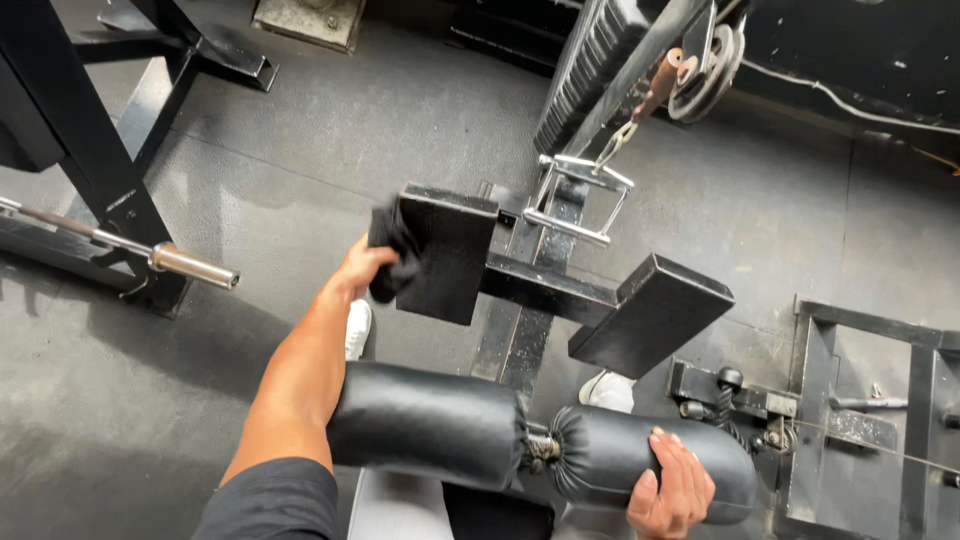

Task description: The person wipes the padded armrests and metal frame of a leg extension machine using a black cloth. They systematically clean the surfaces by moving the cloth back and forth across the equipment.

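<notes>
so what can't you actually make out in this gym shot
Head view, the only one:
- Left hand: fingers buried in the dark cloth against the left foot plate.
- Right hand: fingertips hidden behind the right roller pad.
- Barbell: far end cut by the left edge.
- Cable handle: the cable's path is lost at the top edge.

2 foot plates (650,312) lie beyond 2 roller pads (430,424), barbell (190,265) left.

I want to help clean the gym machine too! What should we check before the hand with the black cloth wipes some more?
1. Black cloth gripped in the left hand: ok.
2. Cloth touching the left foot plate: ok.
3. Right hand steady on the right roller pad: ok.
4. Cable handle away from the wiping hand: ok.
5. Right foot plate wiped already: cannot tell.
</notes>
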